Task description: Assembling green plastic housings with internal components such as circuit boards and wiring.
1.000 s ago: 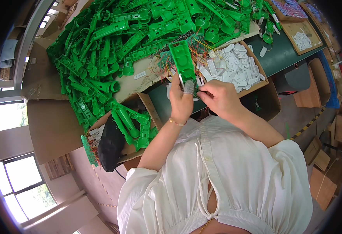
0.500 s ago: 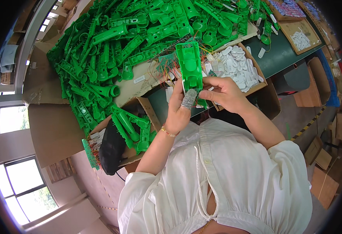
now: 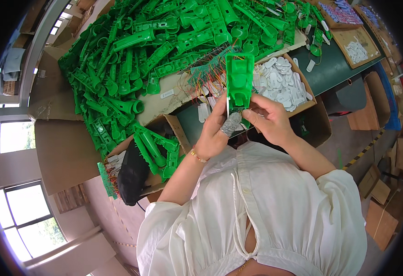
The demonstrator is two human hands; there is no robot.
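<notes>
A green plastic housing (image 3: 239,78) stands tilted up between my two hands, its hollow inner side facing me. My left hand (image 3: 217,129) grips its lower left side, a grey wrap covering the thumb. A white strip shows along that edge, partly hidden by the fingers. My right hand (image 3: 270,120) is closed at the lower right of the housing, thumb and fingers pinching near its bottom end. Just behind it lie green circuit boards with red and yellow wires (image 3: 208,69) on a cardboard sheet.
A large heap of green plastic housings (image 3: 164,41) covers the far left of the table. White plastic pieces (image 3: 279,80) fill a cardboard box at right. More housings lie in a box (image 3: 181,133) by my left forearm, beside a black object (image 3: 132,175). A wooden tray (image 3: 371,43) stands far right.
Both hands have shifted slightly right with the housing, which has turned a little. The white strip along its left edge shows more now. The grip stays closed.
</notes>
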